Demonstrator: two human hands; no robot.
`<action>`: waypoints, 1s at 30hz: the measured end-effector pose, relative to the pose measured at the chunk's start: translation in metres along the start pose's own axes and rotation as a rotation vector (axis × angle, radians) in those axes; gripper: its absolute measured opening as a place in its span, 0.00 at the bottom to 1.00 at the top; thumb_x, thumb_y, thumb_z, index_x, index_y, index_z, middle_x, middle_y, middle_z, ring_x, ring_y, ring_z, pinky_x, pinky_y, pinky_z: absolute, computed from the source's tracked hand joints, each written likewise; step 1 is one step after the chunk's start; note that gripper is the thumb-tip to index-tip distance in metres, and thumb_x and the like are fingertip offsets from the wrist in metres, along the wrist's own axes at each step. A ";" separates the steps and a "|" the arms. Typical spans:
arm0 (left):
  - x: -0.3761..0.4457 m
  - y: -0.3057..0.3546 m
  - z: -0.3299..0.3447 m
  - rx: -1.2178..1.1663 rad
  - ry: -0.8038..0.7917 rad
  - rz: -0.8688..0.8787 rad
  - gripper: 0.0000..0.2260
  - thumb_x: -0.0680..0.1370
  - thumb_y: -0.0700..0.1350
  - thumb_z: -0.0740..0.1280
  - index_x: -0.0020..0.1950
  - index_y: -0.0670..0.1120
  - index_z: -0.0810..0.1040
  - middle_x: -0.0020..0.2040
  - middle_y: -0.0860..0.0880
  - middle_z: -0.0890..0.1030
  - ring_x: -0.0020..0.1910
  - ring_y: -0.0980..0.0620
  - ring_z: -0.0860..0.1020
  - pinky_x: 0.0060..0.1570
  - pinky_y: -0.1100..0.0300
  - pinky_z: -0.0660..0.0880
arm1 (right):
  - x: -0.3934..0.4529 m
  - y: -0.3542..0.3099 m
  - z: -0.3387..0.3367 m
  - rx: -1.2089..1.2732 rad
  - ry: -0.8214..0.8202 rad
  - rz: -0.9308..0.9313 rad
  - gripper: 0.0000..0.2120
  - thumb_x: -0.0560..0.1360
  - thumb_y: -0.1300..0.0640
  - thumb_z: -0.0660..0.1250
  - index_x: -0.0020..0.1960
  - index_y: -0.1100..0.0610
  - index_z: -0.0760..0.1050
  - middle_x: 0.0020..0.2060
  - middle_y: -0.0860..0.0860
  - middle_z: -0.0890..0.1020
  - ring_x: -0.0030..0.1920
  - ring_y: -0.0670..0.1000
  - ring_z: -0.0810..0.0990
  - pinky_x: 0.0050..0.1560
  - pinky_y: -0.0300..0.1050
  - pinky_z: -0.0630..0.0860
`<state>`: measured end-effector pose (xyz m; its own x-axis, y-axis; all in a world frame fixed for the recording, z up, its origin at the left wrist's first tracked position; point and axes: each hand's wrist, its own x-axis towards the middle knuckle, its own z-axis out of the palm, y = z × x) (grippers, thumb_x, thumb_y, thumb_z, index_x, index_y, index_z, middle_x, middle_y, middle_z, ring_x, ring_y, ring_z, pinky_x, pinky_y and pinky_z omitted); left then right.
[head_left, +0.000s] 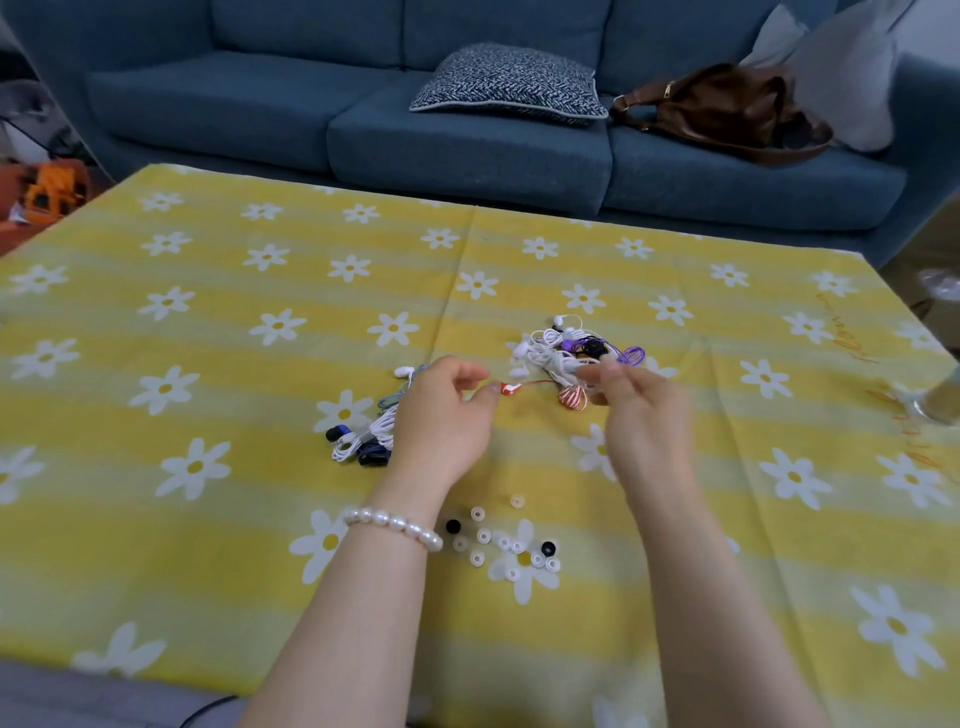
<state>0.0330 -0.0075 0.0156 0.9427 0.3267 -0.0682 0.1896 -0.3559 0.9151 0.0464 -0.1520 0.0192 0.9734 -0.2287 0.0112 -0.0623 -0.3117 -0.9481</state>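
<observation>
A red earphone (510, 388) with a thin red cable (540, 383) stretches between my hands above the yellow daisy tablecloth (208, 364). My left hand (441, 415) pinches the red earbud at its fingertips. My right hand (641, 410), blurred, holds the coiled red-and-white bundle (572, 397) of the same cable. Behind the right hand lies a tangle of white, purple and black earphones (566, 348). A second pile of white, blue and black earphones (363, 436) lies left of my left hand. Several loose white and black ear tips (506, 543) lie scattered between my forearms.
A blue sofa (467, 135) stands behind the table, with a patterned cushion (511, 83) and a brown bag (727, 111) on it. A clear glass object (935, 400) sits at the table's right edge. Orange toys (52, 189) lie on the floor at left.
</observation>
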 end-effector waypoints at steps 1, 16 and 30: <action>-0.001 0.004 0.000 -0.079 0.015 -0.013 0.05 0.76 0.44 0.66 0.51 0.47 0.78 0.45 0.53 0.78 0.48 0.53 0.76 0.49 0.63 0.74 | -0.005 -0.006 -0.010 0.102 0.026 0.042 0.14 0.79 0.54 0.59 0.43 0.57 0.81 0.35 0.49 0.81 0.39 0.49 0.77 0.40 0.41 0.70; -0.024 0.026 0.008 -0.693 -0.338 -0.196 0.07 0.74 0.31 0.64 0.45 0.41 0.80 0.37 0.46 0.80 0.29 0.57 0.80 0.32 0.66 0.78 | -0.022 -0.016 -0.057 0.129 -0.047 0.133 0.15 0.70 0.56 0.71 0.30 0.64 0.75 0.30 0.63 0.75 0.35 0.51 0.73 0.38 0.42 0.70; -0.034 0.030 0.016 -0.686 -0.463 -0.250 0.02 0.75 0.34 0.65 0.43 0.39 0.75 0.29 0.47 0.81 0.26 0.56 0.78 0.29 0.65 0.77 | -0.025 -0.015 -0.045 0.071 -0.397 -0.009 0.05 0.70 0.62 0.71 0.41 0.53 0.81 0.34 0.53 0.82 0.35 0.46 0.78 0.38 0.37 0.75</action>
<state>0.0109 -0.0431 0.0395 0.9406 -0.1181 -0.3184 0.3396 0.3346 0.8790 0.0131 -0.1835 0.0474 0.9841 0.1525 -0.0908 -0.0514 -0.2446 -0.9683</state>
